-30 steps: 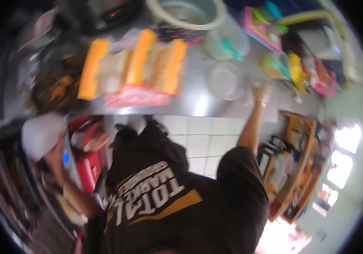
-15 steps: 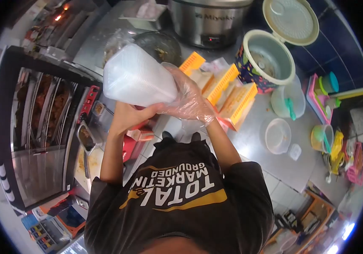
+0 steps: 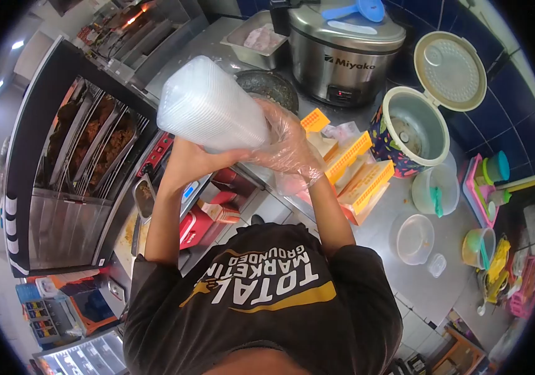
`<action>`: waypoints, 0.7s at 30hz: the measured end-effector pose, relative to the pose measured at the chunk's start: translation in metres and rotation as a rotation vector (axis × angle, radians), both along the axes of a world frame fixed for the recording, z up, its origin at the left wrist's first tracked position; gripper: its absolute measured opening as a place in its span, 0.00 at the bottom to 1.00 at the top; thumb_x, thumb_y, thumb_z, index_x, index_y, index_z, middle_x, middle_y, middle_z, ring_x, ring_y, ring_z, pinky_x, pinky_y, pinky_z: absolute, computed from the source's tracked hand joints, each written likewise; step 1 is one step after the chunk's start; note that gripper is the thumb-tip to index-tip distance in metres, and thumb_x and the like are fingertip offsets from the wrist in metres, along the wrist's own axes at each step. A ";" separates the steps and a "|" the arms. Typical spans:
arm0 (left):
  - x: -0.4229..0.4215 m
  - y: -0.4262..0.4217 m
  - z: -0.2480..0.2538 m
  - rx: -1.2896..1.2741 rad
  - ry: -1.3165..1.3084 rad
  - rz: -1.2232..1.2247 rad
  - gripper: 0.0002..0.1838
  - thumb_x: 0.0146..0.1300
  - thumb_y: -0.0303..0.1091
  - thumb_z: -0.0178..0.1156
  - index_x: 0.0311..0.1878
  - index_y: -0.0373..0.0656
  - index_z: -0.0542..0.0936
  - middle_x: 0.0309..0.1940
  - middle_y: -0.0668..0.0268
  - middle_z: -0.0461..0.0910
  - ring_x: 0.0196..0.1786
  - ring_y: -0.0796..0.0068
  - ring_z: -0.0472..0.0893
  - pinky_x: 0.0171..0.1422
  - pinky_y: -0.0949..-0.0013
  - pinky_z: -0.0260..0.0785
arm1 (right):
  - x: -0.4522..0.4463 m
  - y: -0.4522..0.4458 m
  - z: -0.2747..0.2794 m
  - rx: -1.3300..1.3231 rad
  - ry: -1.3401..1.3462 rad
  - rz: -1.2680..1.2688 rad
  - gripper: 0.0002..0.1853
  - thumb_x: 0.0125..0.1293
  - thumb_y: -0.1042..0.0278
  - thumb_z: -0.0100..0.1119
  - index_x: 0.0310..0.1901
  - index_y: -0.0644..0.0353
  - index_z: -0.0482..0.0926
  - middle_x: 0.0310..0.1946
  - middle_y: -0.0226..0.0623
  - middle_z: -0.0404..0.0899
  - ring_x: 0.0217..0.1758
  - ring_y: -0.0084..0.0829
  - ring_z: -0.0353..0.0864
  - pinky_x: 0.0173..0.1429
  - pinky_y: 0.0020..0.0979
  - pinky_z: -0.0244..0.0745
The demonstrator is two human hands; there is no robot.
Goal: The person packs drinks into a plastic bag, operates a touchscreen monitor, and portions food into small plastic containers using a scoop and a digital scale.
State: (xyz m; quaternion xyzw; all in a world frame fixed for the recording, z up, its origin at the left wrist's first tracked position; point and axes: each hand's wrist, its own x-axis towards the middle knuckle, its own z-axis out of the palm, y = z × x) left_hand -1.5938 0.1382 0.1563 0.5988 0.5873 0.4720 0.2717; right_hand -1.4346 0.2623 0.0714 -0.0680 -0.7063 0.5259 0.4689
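A tall stack of nested translucent plastic containers (image 3: 211,103) is held up in front of me between both hands. My bare left hand (image 3: 202,159) supports its lower side, with the thumb stretched toward the other hand. My right hand (image 3: 289,140), in a clear plastic glove, is wrapped round the right end of the stack. Some of its fingers are hidden behind the containers. Just right of that hand, several yellow-and-white paper food boxes (image 3: 348,165) stand on the steel counter (image 3: 380,231).
A Miyako rice cooker (image 3: 342,69) stands at the back beside an open patterned rice container (image 3: 408,128). A stone mortar (image 3: 270,87) and a metal pan (image 3: 255,40) lie behind the stack. At left is a glass food warmer (image 3: 80,144); clear tubs (image 3: 414,240) sit at right.
My view has tilted up, so the rice cooker and counter sit lower in the picture. Both hands keep hold of the container stack, which has barely shifted.
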 end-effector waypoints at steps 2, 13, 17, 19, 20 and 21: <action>-0.002 -0.001 0.004 -0.008 0.041 0.013 0.33 0.49 0.31 0.81 0.58 0.33 0.78 0.52 0.59 0.84 0.54 0.69 0.84 0.60 0.64 0.76 | 0.000 0.001 0.004 -0.021 -0.019 0.024 0.48 0.44 0.58 0.87 0.68 0.63 0.73 0.64 0.45 0.77 0.66 0.34 0.77 0.72 0.36 0.69; 0.028 0.025 0.012 0.143 -0.029 -0.101 0.36 0.47 0.29 0.80 0.60 0.30 0.76 0.51 0.56 0.84 0.53 0.68 0.84 0.59 0.64 0.77 | 0.036 -0.006 0.018 -0.253 0.088 -0.033 0.50 0.46 0.59 0.87 0.70 0.68 0.70 0.66 0.50 0.75 0.71 0.35 0.73 0.75 0.36 0.65; 0.055 0.042 0.009 0.187 -0.094 -0.259 0.35 0.47 0.27 0.80 0.59 0.29 0.76 0.51 0.55 0.84 0.52 0.67 0.85 0.58 0.64 0.78 | 0.085 -0.014 0.033 -0.143 -0.058 -0.212 0.54 0.45 0.53 0.86 0.71 0.69 0.67 0.69 0.54 0.70 0.73 0.42 0.71 0.76 0.40 0.65; 0.071 0.048 0.012 0.166 0.031 -0.311 0.34 0.47 0.26 0.80 0.58 0.28 0.76 0.50 0.55 0.84 0.51 0.67 0.85 0.57 0.64 0.78 | 0.104 -0.028 0.030 -0.159 -0.062 -0.285 0.57 0.45 0.50 0.86 0.73 0.70 0.64 0.70 0.56 0.68 0.73 0.45 0.70 0.76 0.41 0.65; 0.081 0.051 0.012 0.163 0.022 -0.372 0.34 0.47 0.26 0.80 0.58 0.28 0.76 0.50 0.55 0.84 0.51 0.67 0.85 0.57 0.64 0.78 | 0.111 -0.038 0.029 -0.107 -0.016 -0.446 0.59 0.46 0.50 0.85 0.74 0.69 0.61 0.69 0.58 0.68 0.72 0.47 0.71 0.75 0.42 0.66; 0.095 0.056 0.012 0.180 -0.048 -0.410 0.34 0.47 0.26 0.80 0.57 0.28 0.76 0.50 0.55 0.84 0.51 0.67 0.85 0.57 0.64 0.78 | 0.122 -0.047 0.030 -0.039 0.025 -0.608 0.60 0.47 0.49 0.84 0.76 0.69 0.58 0.69 0.59 0.68 0.71 0.49 0.72 0.75 0.43 0.67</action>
